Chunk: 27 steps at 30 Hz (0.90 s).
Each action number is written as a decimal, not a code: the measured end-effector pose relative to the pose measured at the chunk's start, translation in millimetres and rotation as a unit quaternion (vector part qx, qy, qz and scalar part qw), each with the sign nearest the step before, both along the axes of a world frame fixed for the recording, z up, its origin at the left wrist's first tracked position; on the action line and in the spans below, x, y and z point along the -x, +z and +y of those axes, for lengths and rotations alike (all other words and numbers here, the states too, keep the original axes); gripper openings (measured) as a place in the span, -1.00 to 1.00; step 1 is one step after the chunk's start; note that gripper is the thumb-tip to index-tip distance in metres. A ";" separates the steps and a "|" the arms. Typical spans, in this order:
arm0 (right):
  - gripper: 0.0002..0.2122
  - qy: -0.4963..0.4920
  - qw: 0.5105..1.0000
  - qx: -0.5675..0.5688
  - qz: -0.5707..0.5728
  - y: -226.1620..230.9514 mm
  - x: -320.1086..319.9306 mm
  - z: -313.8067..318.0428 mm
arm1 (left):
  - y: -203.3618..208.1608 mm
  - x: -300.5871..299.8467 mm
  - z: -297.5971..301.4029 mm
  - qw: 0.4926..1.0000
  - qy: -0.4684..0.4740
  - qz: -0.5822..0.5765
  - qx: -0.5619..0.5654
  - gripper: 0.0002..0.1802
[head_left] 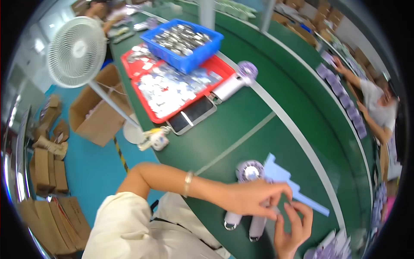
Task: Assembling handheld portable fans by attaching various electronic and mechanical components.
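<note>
My left hand reaches across from the left with its thumb and fingertips pinched together. Close against it at the lower right, my right hand has its fingers curled toward the same spot. Whatever is between the fingertips is too small and blurred to name. Beneath the hands lie purple and white handheld fans; one fan head shows above my left wrist. Two pale handles with metal loops, a left handle and a right handle, stick out below. A light blue stepped flat piece lies beyond my fingers.
A red tray of small white pieces bears a blue bin of metal parts. Beside it lie another handheld fan, a phone and a small figure keychain. A standing fan is left; a co-worker sits across.
</note>
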State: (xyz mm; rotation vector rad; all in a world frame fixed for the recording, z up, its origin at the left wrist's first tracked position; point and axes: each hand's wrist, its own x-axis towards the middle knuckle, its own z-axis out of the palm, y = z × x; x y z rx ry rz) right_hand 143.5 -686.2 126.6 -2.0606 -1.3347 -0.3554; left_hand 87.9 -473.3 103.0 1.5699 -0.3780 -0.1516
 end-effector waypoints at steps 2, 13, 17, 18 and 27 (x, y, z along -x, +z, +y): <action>-0.67 0.045 0.998 0.029 0.035 17.5 -8.3 8.6 | 1.7 -4.1 4.8 0.999 0.031 -0.018 0.003 -0.35; -0.66 -0.036 0.994 0.009 0.100 -1.2 -28.5 -2.9 | -21.6 -21.7 -2.7 0.938 0.179 -0.254 -0.156 -0.22; -0.71 -0.097 0.978 0.106 0.154 -17.2 -44.5 -19.8 | -30.4 -21.8 5.6 0.797 0.258 -0.405 -0.365 -0.32; -0.71 -0.092 0.976 0.114 0.162 -28.5 -47.7 -22.6 | -34.1 -21.1 4.9 0.804 0.244 -0.377 -0.388 -0.30; -0.69 -0.072 0.970 0.189 0.132 -68.6 -51.0 -22.5 | -42.7 -20.5 15.0 0.828 0.212 -0.331 -0.401 -0.18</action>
